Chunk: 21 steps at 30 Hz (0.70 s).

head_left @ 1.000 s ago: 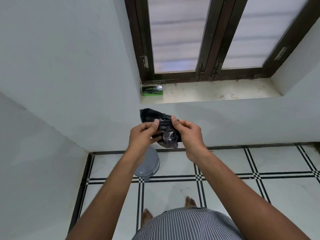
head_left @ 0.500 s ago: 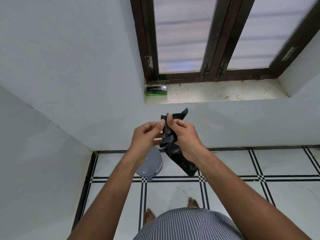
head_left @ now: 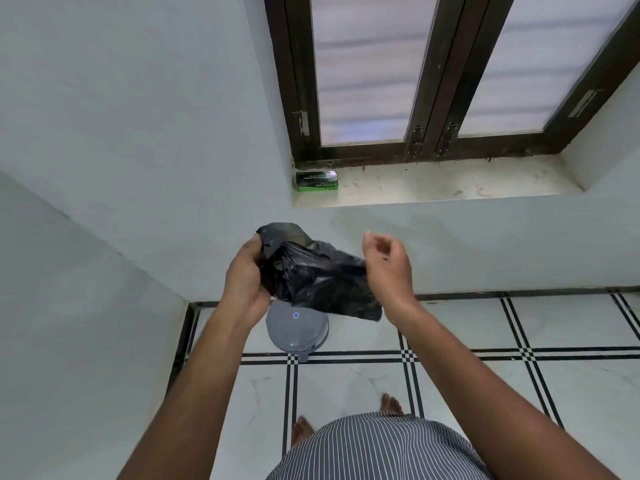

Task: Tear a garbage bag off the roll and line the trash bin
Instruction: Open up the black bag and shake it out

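Black garbage bag (head_left: pixel 322 275), half crumpled, hangs above the grey trash bin (head_left: pixel 297 330); the left hand (head_left: pixel 244 278) grips its top to unfold it, the right hand (head_left: pixel 389 268) beside it holds nothing, fingers loose.

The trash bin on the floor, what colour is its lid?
Grey, with a small blue round mark, on the trash bin in the head view.

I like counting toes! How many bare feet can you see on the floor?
2. The left foot peeks out by the left edge of the striped shirt; the right foot shows just above it. Both are mostly hidden.
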Each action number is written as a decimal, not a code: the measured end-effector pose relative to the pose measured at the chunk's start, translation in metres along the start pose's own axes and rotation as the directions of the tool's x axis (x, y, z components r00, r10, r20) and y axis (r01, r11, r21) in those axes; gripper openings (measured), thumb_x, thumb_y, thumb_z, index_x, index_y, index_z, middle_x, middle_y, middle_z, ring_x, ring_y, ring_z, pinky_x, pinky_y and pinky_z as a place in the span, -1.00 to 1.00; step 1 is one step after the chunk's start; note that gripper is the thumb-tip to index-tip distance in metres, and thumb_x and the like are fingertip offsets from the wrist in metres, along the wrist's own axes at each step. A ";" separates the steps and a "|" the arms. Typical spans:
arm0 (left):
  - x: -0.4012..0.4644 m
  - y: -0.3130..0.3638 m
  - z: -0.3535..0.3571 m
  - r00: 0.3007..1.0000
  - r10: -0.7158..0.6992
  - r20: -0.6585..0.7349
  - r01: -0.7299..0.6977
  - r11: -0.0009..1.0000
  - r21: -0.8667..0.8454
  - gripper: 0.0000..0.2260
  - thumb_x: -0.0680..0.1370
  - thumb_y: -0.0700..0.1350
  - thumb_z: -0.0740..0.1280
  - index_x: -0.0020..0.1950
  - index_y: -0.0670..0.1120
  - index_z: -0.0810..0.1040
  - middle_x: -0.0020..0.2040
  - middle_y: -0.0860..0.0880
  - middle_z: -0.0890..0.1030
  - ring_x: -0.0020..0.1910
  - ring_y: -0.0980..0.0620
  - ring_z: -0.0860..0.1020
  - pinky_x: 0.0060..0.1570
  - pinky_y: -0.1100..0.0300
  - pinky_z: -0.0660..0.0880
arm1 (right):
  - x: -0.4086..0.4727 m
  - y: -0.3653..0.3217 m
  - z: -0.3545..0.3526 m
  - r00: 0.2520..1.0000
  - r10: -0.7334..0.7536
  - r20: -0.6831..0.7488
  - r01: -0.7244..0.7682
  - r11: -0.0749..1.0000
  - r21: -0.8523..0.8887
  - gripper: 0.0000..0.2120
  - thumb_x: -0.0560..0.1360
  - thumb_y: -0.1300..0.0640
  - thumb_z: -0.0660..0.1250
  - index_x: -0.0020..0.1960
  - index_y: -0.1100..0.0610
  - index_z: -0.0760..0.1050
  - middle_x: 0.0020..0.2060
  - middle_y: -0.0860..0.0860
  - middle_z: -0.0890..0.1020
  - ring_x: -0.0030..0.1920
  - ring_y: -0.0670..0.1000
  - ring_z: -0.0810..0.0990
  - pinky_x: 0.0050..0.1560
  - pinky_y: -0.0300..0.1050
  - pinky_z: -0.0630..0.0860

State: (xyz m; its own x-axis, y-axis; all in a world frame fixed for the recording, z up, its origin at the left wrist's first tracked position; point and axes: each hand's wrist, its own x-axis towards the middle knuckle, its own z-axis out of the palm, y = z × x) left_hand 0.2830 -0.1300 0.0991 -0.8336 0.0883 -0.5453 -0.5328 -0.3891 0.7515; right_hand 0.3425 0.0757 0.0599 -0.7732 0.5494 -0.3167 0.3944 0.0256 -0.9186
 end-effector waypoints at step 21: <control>0.027 0.003 -0.043 0.919 0.381 -0.101 -0.140 0.554 0.821 -0.76 0.50 0.00 0.54 0.10 -0.05 0.65 0.08 -0.05 0.73 -0.05 -0.04 0.73 -0.11 0.09 0.68 | 0.024 -0.034 0.003 0.943 0.160 0.293 -0.286 0.841 0.460 -0.39 0.60 -0.38 0.45 0.17 0.20 0.59 0.02 0.21 0.77 0.03 0.29 0.79 0.17 0.33 0.75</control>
State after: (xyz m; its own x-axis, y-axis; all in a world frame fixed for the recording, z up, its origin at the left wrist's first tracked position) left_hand 0.2653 -0.1684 0.0706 -0.9544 -0.1596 -0.2522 -0.2984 0.5248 0.7972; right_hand 0.3092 0.0852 0.0826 -0.8116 0.2769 -0.5145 0.3240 -0.5195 -0.7907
